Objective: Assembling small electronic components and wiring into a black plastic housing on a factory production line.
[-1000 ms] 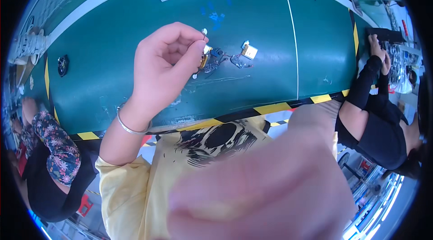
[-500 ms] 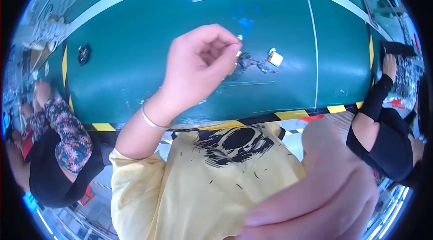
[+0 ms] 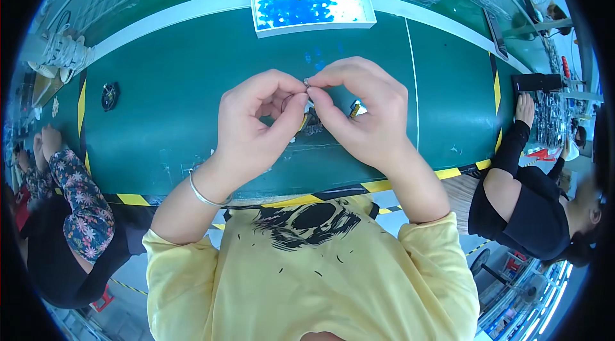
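Over the middle of the green bench my left hand (image 3: 256, 120) and my right hand (image 3: 368, 107) meet fingertip to fingertip, both closed in a pinch. A thin dark wire (image 3: 286, 101) curls out of my left fingers. Between the two pinches shows a small pale, shiny piece (image 3: 307, 82), too tiny to name, with my right thumb and forefinger on it. Partly hidden behind the hands, a bundle of dark wires (image 3: 313, 124) lies on the bench, and a yellow-and-white block (image 3: 357, 109) shows past my right thumb.
A white tray (image 3: 314, 29) of small blue pieces stands at the far side, with several loose blue bits (image 3: 317, 58) before it. A black coil of cable (image 3: 110, 96) lies at left. Striped tape (image 3: 291, 201) edges the bench. Co-workers sit on both sides.
My right hand has come up from the lower right, near my body, to meet the left one in a pinch. The view has shifted, showing more of the tray.
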`<control>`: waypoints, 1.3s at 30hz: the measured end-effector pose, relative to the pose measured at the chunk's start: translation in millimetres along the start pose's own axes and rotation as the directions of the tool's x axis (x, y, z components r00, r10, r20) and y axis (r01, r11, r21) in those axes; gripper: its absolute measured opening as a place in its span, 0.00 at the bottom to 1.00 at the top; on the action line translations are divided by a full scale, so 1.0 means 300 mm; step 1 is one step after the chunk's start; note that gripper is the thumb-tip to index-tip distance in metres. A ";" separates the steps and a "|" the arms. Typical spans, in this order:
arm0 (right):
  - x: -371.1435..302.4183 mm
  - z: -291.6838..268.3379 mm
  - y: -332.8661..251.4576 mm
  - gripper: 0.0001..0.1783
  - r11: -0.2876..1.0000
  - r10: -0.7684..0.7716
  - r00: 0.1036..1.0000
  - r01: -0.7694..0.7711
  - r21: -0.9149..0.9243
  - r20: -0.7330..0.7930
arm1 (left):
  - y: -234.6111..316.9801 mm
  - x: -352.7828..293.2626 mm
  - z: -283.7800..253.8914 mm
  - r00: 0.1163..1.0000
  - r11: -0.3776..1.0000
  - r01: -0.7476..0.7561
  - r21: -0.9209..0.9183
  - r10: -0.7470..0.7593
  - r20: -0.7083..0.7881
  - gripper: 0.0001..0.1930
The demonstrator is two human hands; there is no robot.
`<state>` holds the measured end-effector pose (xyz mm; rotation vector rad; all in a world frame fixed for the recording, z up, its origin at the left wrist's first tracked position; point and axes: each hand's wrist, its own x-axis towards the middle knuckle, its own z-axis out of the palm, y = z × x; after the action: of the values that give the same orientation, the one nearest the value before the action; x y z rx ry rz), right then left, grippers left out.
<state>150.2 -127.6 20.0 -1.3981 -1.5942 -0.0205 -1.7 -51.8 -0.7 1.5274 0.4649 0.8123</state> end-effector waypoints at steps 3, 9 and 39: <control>-0.005 0.003 0.019 0.06 0.999 -0.034 0.999 0.034 -0.017 0.005 | -0.011 0.010 0.006 0.991 0.967 -0.132 0.218 0.134 0.010 0.02; 0.094 -0.052 0.185 0.05 0.991 0.053 0.981 -0.076 -0.114 -0.186 | -0.007 0.018 0.019 0.999 0.991 0.009 0.130 -0.014 0.041 0.01; -0.043 -0.027 0.077 0.07 0.952 0.263 0.964 -0.267 0.150 0.047 | -0.076 0.069 -0.824 0.735 0.275 0.667 0.692 -0.091 -0.672 0.18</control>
<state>171.3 -134.2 3.0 -1.4825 -1.3853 0.2779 -163.0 136.2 -26.4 2.0179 1.9561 0.5022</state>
